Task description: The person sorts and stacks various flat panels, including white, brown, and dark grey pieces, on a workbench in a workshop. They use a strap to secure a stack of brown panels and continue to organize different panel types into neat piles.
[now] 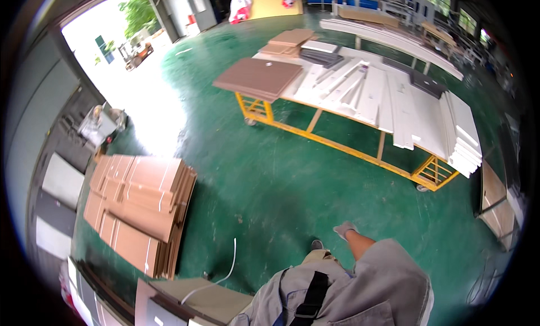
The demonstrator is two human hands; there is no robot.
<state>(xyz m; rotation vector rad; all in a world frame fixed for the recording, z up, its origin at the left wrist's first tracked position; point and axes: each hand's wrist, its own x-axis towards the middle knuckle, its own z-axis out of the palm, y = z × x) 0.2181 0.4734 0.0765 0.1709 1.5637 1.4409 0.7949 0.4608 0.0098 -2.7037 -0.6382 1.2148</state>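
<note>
My right hand point(344, 230) wears a light grey glove and hangs in front of me over the green floor point(281, 174). It holds nothing, and its fingers look loosely spread. The bare forearm comes out of a grey work sleeve point(388, 275). One shoe point(318, 244) shows just left of the hand. My left hand is out of sight. The nearest things are a thin white cord point(232, 264) on the floor and a tan board point(208, 298) at the lower edge.
A stack of brown cardboard sheets point(140, 208) lies on the floor to the left. Ahead stands a long yellow-framed cart point(337, 143) loaded with white boards point(394, 95) and brown panels point(259, 77). More tables and boards stand farther back. A bright doorway point(112, 61) opens at upper left.
</note>
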